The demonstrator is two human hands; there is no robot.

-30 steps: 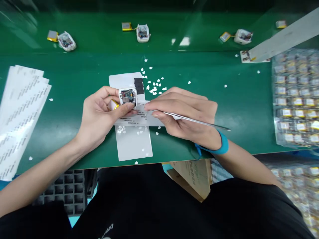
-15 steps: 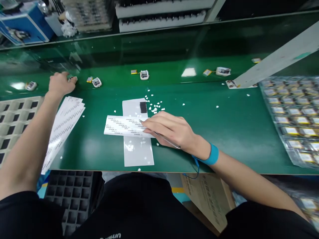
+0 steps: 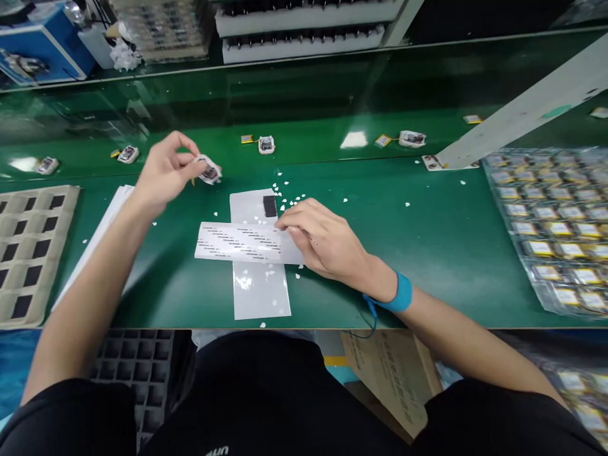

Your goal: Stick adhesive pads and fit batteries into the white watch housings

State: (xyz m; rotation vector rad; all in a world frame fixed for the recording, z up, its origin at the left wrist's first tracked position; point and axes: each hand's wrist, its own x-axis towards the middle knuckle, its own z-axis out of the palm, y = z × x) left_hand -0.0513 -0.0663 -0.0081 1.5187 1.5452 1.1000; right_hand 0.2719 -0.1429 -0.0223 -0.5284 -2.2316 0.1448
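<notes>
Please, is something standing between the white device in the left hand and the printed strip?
Nothing visible blocks the way: between the white device in the left hand and the printed strip there is flat green tabletop with a small white scrap.

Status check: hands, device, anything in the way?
Left hand holding white device, dark interior showing. Right hand over printed sheet, slim tool mostly hidden. White bits scattered nearby.

We see a deep green tabletop point(image 3: 361, 304); near the middle, a white label sheet point(image 3: 237, 242) is patterned with repeating black print. At ten o'clock, we find a white device case point(image 3: 211, 170) with dark innards; at nine, a beige tray point(image 3: 67, 214) of dark squares; at three, yellow-and-white batteries point(image 3: 540, 249); at four, a teal wristband point(image 3: 403, 292).
</notes>
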